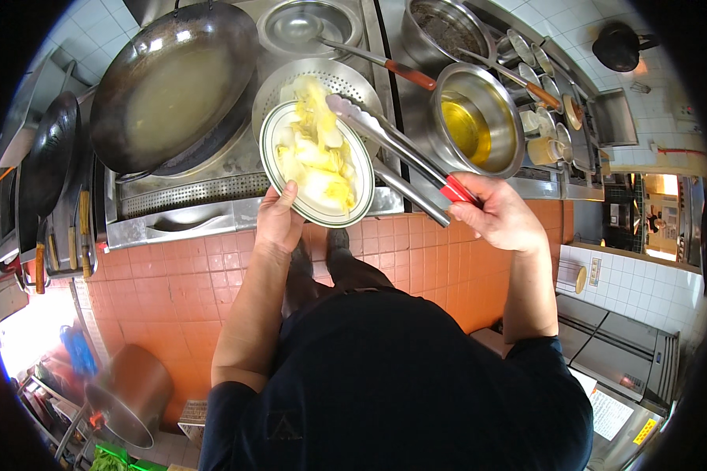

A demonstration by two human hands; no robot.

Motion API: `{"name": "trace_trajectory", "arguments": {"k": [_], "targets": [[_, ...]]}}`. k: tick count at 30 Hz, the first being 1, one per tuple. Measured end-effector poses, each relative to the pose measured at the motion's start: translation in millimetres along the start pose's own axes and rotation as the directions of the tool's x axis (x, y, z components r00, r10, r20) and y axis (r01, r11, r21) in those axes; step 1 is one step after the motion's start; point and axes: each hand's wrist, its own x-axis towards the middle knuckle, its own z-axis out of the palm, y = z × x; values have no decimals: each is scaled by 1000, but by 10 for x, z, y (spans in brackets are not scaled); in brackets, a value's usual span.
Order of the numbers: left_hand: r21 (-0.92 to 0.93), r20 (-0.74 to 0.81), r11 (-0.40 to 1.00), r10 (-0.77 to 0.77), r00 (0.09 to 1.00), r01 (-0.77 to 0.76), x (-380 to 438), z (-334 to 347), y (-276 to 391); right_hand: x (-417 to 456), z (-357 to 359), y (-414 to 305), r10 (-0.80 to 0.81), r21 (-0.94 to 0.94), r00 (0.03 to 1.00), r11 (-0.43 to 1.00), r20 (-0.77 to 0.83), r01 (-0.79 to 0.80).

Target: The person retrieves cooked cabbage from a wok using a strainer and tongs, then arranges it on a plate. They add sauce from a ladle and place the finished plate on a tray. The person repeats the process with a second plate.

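Observation:
My left hand (278, 215) grips the near left rim of an oval white plate (359, 203) with green lines around its edge. Pale yellow cabbage leaves (321, 159) lie on it, and some reach past its far rim over a perforated metal strainer (271, 82). In my right hand (498, 212) are metal tongs (395, 138) with a red grip; their tips are at the right side of the upper leaves. A tubular metal handle (412, 194) runs below the tongs, apparently the strainer's. The plate hides part of the strainer.
A large wok (174, 94) with cloudy liquid stands left on the range. A ladle with a red handle (409, 73) rests across a metal basin (265, 29). To the right are a pot of yellow oil (465, 126), another pot (448, 29) and several seasoning containers (545, 150).

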Motion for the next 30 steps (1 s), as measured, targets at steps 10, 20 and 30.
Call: {"name": "trace_trajectory", "arguments": {"k": [10, 20, 30], "targets": [[7, 41, 1000, -2, 999, 1, 11, -2, -47, 113, 279, -23, -126, -307, 992, 945, -28, 112], [-83, 66, 996, -18, 998, 24, -3, -81, -65, 105, 66, 170, 32, -415, 999, 909, -4, -31], [-51, 53, 999, 9, 999, -6, -28, -31, -42, 22, -14, 315, 133, -376, 984, 923, 120, -78]]}}
